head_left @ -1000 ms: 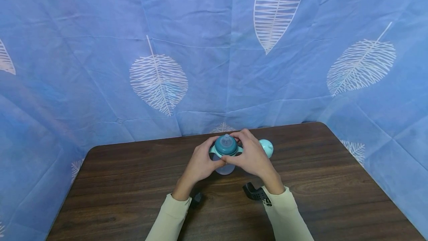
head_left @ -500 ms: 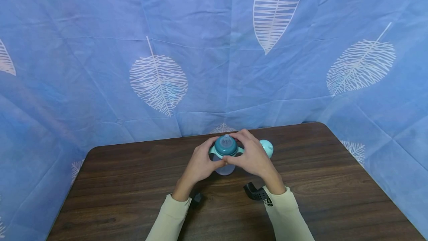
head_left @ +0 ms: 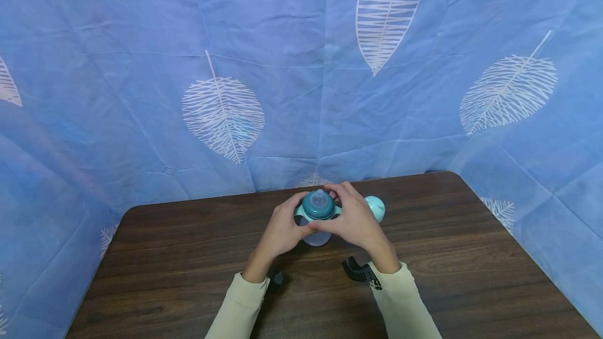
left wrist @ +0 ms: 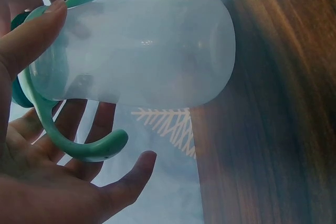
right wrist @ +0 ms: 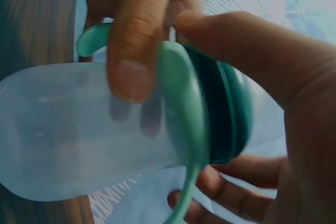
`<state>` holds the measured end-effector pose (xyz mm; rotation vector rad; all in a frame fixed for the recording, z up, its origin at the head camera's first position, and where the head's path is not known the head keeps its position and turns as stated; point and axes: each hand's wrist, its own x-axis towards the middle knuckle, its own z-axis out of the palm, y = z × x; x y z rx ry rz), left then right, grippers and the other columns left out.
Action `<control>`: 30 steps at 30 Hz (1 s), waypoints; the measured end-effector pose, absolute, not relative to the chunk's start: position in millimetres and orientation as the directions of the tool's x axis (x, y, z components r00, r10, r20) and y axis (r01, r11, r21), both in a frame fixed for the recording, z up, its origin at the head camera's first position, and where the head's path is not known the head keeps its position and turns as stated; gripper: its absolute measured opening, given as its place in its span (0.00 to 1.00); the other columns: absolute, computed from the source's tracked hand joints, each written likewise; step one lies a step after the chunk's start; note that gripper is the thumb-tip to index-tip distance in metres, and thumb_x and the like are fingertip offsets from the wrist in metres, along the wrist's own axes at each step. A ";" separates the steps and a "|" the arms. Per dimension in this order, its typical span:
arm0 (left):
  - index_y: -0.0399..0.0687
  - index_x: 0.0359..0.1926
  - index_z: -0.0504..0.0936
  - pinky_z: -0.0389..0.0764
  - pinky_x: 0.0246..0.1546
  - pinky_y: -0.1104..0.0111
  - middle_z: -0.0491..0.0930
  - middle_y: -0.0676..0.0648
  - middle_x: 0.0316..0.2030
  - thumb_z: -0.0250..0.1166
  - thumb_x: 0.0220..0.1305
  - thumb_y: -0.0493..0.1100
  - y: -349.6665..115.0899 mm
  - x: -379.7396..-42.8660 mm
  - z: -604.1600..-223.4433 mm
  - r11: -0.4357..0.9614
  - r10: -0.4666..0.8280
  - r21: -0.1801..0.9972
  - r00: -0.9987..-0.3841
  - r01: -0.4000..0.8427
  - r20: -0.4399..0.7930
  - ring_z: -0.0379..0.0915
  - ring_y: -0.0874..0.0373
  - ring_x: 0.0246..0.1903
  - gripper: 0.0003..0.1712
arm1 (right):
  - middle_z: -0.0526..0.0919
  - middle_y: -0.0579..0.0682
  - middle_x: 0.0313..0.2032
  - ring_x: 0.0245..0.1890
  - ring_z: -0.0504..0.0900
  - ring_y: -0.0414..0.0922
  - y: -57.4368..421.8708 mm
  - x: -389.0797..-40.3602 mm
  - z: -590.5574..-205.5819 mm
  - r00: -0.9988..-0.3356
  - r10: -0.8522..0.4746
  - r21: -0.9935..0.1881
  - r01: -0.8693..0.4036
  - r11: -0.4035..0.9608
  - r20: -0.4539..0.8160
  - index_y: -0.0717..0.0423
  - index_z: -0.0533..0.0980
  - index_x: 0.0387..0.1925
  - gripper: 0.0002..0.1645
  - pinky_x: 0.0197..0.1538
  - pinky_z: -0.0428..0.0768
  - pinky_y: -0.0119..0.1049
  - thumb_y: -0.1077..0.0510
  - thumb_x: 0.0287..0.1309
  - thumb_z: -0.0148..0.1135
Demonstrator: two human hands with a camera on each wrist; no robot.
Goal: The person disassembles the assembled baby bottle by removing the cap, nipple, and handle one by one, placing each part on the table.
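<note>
The bottle (head_left: 314, 238) is held before the person near the table's far edge, teat (head_left: 319, 198) up. Its body is gripped by the left hand (head_left: 285, 226), thumb pressed to one side and fingers curved behind, apparently so that it is kept from turning. The collar (right wrist: 223, 108) is clasped between thumb and fingers of the right hand (head_left: 354, 219), a grip that seems suited to twisting. Both handles (left wrist: 86, 148) stand out sideways, and the hands appear to be fitted around them. Whether the base is rested on the wood or held just above it cannot be told. The cap (head_left: 377, 208) is set just beyond the right hand, presumably to be kept out of the way.

The table (head_left: 188, 255) is dark, grained wood with rounded far corners. It is backed and flanked by blue cloth (head_left: 292, 93), creased by folds and printed with white leaves (head_left: 223, 114). A black strap (head_left: 360, 271) is worn at the right wrist.
</note>
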<state>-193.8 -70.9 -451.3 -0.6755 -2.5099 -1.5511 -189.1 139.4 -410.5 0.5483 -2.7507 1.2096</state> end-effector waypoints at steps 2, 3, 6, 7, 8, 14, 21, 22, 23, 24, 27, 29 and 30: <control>0.37 0.73 0.77 0.79 0.66 0.41 0.83 0.38 0.64 0.84 0.64 0.40 -71.1 -193.8 -451.3 0.372 0.308 0.825 -0.895 0.425 0.322 0.81 0.40 0.63 0.40 | 0.77 0.56 0.54 0.54 0.80 0.56 136.6 -189.3 -412.1 -0.946 -0.252 -0.682 -0.322 0.656 0.203 0.62 0.76 0.68 0.52 0.56 0.83 0.57 0.39 0.52 0.89; 0.37 0.73 0.77 0.79 0.65 0.41 0.83 0.38 0.64 0.83 0.64 0.40 -71.1 -193.8 -451.5 0.371 0.307 0.826 -0.895 0.424 0.322 0.81 0.40 0.63 0.40 | 0.77 0.57 0.54 0.53 0.79 0.56 135.1 -189.5 -412.8 -0.952 -0.236 -0.675 -0.306 0.672 0.197 0.63 0.76 0.66 0.52 0.55 0.83 0.56 0.37 0.51 0.89; 0.37 0.73 0.77 0.79 0.65 0.41 0.83 0.38 0.64 0.83 0.64 0.40 -71.1 -193.9 -451.2 0.369 0.303 0.832 -0.900 0.415 0.314 0.81 0.40 0.63 0.40 | 0.78 0.58 0.53 0.49 0.78 0.55 131.8 -189.6 -413.9 -0.962 -0.203 -0.657 -0.275 0.702 0.186 0.63 0.75 0.60 0.50 0.52 0.82 0.55 0.35 0.51 0.88; 0.37 0.73 0.77 0.79 0.65 0.41 0.83 0.38 0.64 0.83 0.64 0.40 -71.0 -193.8 -450.9 0.370 0.302 0.833 -0.901 0.411 0.311 0.81 0.40 0.63 0.40 | 0.78 0.58 0.52 0.48 0.78 0.54 131.2 -189.6 -414.1 -0.963 -0.196 -0.652 -0.270 0.708 0.186 0.63 0.74 0.59 0.49 0.52 0.82 0.54 0.35 0.52 0.88; 0.38 0.73 0.77 0.79 0.65 0.41 0.83 0.38 0.64 0.83 0.64 0.40 -71.1 -193.8 -451.0 0.372 0.301 0.834 -0.903 0.408 0.308 0.80 0.40 0.63 0.40 | 0.78 0.58 0.52 0.47 0.78 0.54 130.7 -189.6 -414.1 -0.963 -0.192 -0.650 -0.268 0.711 0.188 0.63 0.74 0.58 0.48 0.51 0.82 0.54 0.36 0.52 0.88; 0.38 0.73 0.77 0.80 0.64 0.41 0.83 0.39 0.64 0.83 0.64 0.41 -71.2 -194.7 -451.6 0.373 0.301 0.833 -0.903 0.408 0.307 0.81 0.41 0.62 0.40 | 0.77 0.56 0.50 0.46 0.76 0.53 130.6 -188.2 -412.9 -0.952 -0.211 -0.637 -0.306 0.708 0.222 0.62 0.74 0.57 0.44 0.49 0.81 0.52 0.39 0.54 0.87; 0.38 0.74 0.76 0.79 0.66 0.43 0.83 0.39 0.65 0.84 0.64 0.41 -70.8 -193.9 -450.5 0.377 0.312 0.832 -0.901 0.408 0.301 0.80 0.42 0.64 0.41 | 0.77 0.56 0.52 0.50 0.78 0.56 133.9 -187.1 -410.2 -0.940 -0.250 -0.663 -0.341 0.666 0.233 0.62 0.76 0.59 0.41 0.53 0.82 0.55 0.43 0.56 0.87; 0.38 0.74 0.76 0.79 0.66 0.43 0.82 0.39 0.65 0.84 0.64 0.40 -70.8 -193.8 -450.5 0.379 0.312 0.831 -0.902 0.407 0.299 0.80 0.42 0.64 0.41 | 0.77 0.57 0.53 0.51 0.78 0.56 134.4 -187.2 -410.0 -0.939 -0.253 -0.666 -0.343 0.662 0.232 0.62 0.76 0.59 0.41 0.53 0.82 0.56 0.43 0.56 0.86; 0.38 0.74 0.76 0.79 0.66 0.43 0.82 0.39 0.65 0.84 0.63 0.40 -70.7 -193.7 -450.7 0.379 0.314 0.831 -0.902 0.407 0.298 0.80 0.42 0.64 0.41 | 0.77 0.57 0.53 0.52 0.79 0.57 134.9 -187.3 -409.7 -0.938 -0.257 -0.671 -0.346 0.656 0.232 0.62 0.77 0.60 0.40 0.54 0.82 0.56 0.44 0.56 0.86; 0.38 0.74 0.76 0.78 0.67 0.44 0.82 0.39 0.65 0.84 0.63 0.40 -70.6 -193.5 -450.8 0.380 0.314 0.831 -0.902 0.406 0.297 0.80 0.42 0.64 0.42 | 0.77 0.57 0.53 0.52 0.79 0.58 135.6 -187.5 -409.7 -0.936 -0.262 -0.672 -0.351 0.652 0.235 0.62 0.77 0.60 0.40 0.54 0.83 0.57 0.44 0.56 0.86; 0.38 0.74 0.76 0.78 0.67 0.44 0.82 0.40 0.66 0.84 0.63 0.39 -70.4 -193.3 -451.5 0.382 0.315 0.832 -0.903 0.402 0.292 0.80 0.43 0.65 0.42 | 0.78 0.57 0.54 0.54 0.81 0.59 137.4 -187.8 -409.8 -0.932 -0.272 -0.674 -0.363 0.643 0.241 0.62 0.78 0.62 0.40 0.54 0.84 0.57 0.46 0.56 0.87; 0.38 0.74 0.76 0.78 0.67 0.44 0.82 0.39 0.65 0.84 0.63 0.39 -70.2 -193.2 -452.1 0.381 0.316 0.831 -0.902 0.405 0.294 0.80 0.43 0.65 0.42 | 0.78 0.57 0.54 0.54 0.81 0.60 138.5 -187.6 -409.9 -0.929 -0.279 -0.674 -0.370 0.639 0.245 0.63 0.78 0.63 0.41 0.55 0.84 0.58 0.47 0.56 0.87; 0.38 0.74 0.76 0.78 0.67 0.44 0.82 0.40 0.65 0.84 0.63 0.39 -70.1 -193.2 -452.3 0.381 0.316 0.831 -0.902 0.405 0.295 0.80 0.43 0.65 0.42 | 0.78 0.57 0.55 0.54 0.82 0.60 139.0 -187.6 -410.0 -0.926 -0.283 -0.672 -0.376 0.638 0.250 0.63 0.78 0.63 0.42 0.55 0.84 0.58 0.47 0.56 0.87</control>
